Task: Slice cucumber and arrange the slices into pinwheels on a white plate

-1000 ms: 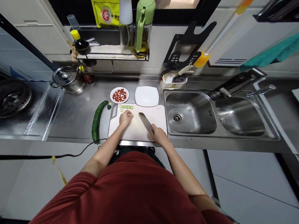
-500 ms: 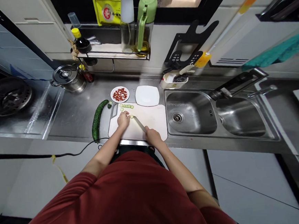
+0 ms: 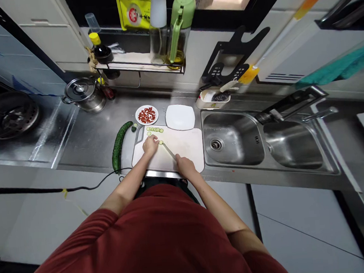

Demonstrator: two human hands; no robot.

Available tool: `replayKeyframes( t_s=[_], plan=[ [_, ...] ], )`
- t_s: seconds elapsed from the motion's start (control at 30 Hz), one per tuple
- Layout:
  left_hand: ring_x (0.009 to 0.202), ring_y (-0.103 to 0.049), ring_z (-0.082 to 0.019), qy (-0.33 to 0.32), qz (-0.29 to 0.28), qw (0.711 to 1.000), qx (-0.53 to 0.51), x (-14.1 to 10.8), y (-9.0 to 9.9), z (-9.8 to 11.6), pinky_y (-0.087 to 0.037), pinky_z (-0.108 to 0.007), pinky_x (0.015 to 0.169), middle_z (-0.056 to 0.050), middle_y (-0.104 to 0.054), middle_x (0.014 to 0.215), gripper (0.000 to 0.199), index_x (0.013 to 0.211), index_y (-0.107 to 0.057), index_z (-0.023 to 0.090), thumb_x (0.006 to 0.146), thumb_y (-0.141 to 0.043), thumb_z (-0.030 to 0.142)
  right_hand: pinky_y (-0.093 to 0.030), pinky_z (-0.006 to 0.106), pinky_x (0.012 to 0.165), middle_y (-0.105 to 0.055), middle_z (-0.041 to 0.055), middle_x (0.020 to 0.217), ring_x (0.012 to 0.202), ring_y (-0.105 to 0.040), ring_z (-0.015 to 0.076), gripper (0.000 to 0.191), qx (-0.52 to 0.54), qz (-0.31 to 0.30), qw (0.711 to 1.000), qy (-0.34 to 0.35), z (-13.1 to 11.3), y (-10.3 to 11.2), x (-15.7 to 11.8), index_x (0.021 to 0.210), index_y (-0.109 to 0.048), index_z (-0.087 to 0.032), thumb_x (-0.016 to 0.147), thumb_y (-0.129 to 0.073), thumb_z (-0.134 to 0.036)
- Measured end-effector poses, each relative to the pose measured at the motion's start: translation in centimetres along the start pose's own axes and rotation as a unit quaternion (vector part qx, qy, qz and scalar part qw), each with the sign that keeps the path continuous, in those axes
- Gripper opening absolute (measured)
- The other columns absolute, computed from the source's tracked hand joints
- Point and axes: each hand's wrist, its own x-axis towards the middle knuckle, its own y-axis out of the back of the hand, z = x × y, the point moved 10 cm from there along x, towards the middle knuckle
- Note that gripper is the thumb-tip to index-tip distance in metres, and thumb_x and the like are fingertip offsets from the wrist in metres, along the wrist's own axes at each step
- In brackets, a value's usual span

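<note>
My right hand (image 3: 186, 166) is closed round the handle of a kitchen knife (image 3: 169, 151), its blade slanting up and left over the white cutting board (image 3: 183, 153). At the blade's tip lies a pale green cucumber slice (image 3: 161, 142). The bent fingers of my left hand (image 3: 151, 145) pinch at this slice's left edge. Behind them, a row of cucumber slices (image 3: 155, 129) lies along the board's far edge, with a single slice (image 3: 149, 133) just in front. A long dark green cucumber (image 3: 120, 145) rests left of the board, near a small cut cucumber end (image 3: 134, 128).
Behind the board stand a plate of chopped red pieces (image 3: 146, 115) and a white square plate (image 3: 180, 117). A double sink (image 3: 232, 139) is on the right. A lidded steel pot (image 3: 85, 95) and a wok (image 3: 8, 115) are left. Bottles fill the wall shelf (image 3: 141, 65).
The view has shifted slightly. Both hands, the knife and the slice at its tip keep nearly the same places on the board.
</note>
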Motion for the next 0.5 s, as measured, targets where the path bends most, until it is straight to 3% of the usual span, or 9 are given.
replayKeyframes(
  t_s=[0.5],
  plan=[
    [0.089, -0.057, -0.016, 0.024, -0.027, 0.999, 0.003, 0.44, -0.02, -0.15, -0.04, -0.024, 0.072, 0.001, -0.064, 0.093, 0.016, 0.094, -0.06, 0.028, 0.079, -0.059, 0.032, -0.044, 0.03, 0.07, -0.064, 0.0132, 0.095, 0.089, -0.063, 0.024, 0.033, 0.002, -0.022, 1.0, 0.004, -0.41, -0.31, 0.4, 0.117, -0.039, -0.015, 0.085, -0.036, -0.005]
  ],
)
